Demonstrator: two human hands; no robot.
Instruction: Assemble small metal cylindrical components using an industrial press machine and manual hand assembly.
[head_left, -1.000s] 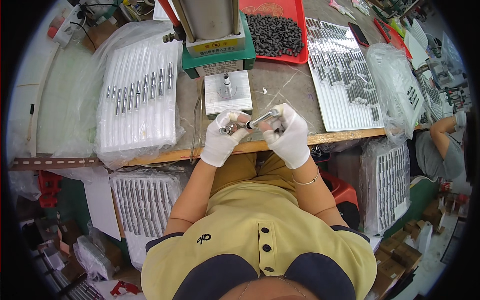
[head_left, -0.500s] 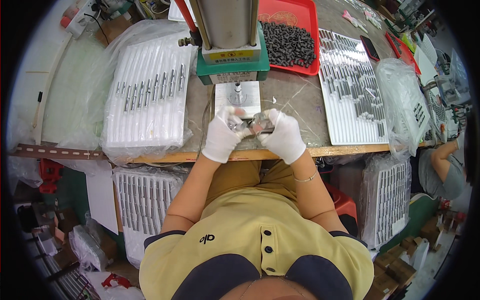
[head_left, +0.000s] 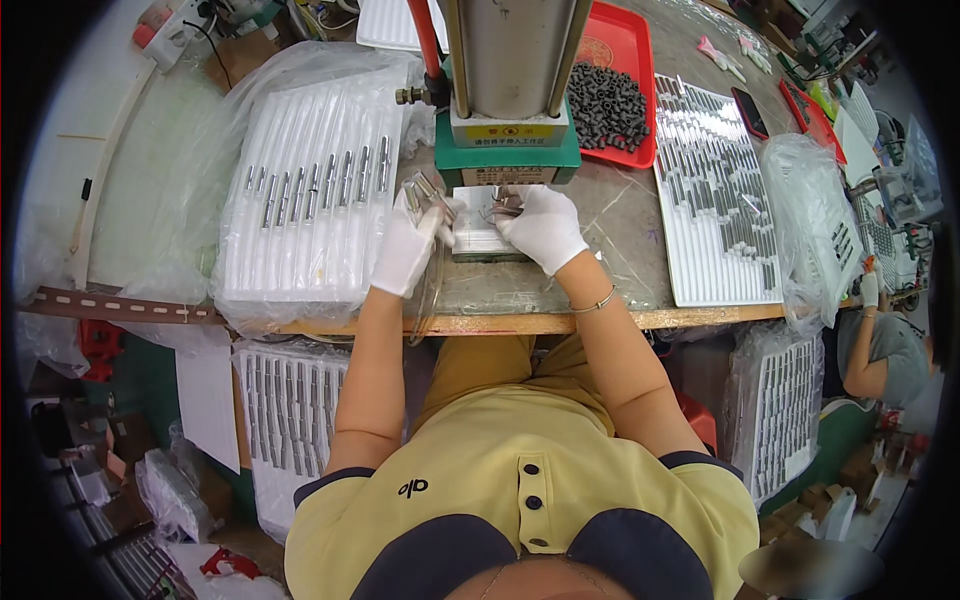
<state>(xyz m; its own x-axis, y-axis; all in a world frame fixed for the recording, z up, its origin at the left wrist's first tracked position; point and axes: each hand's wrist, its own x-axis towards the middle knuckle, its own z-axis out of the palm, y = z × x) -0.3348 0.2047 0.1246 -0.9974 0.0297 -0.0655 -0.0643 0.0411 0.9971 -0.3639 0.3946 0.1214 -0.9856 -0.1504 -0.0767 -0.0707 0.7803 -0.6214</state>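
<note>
My gloved left hand [head_left: 405, 245] is closed around a few short, shiny metal tubes [head_left: 424, 188], whose ends stick up past the fingers. It is just left of the press plate [head_left: 478, 240]. Over that pale metal plate, my gloved right hand [head_left: 545, 228] pinches a shiny metal tube [head_left: 508, 198] at the fixture, right under the press head. Fingers and the head hide much of this piece, so how it sits on the fixture pin cannot be seen. The press [head_left: 508, 155] has a green head below a grey cylinder.
Left of the press, a white ribbed tray [head_left: 290, 255] in plastic wrap holds rows of metal tubes. A red tray [head_left: 650, 100] of small dark fittings stands behind right. Another white tray [head_left: 700, 285] of metal parts lies right. A co-worker's arm [head_left: 862, 340] shows far right.
My hands have moved apart from each other near the table edge. The left went left with the metal tubes; the right went forward to the fixture under the press. The whole view has shifted slightly.
</note>
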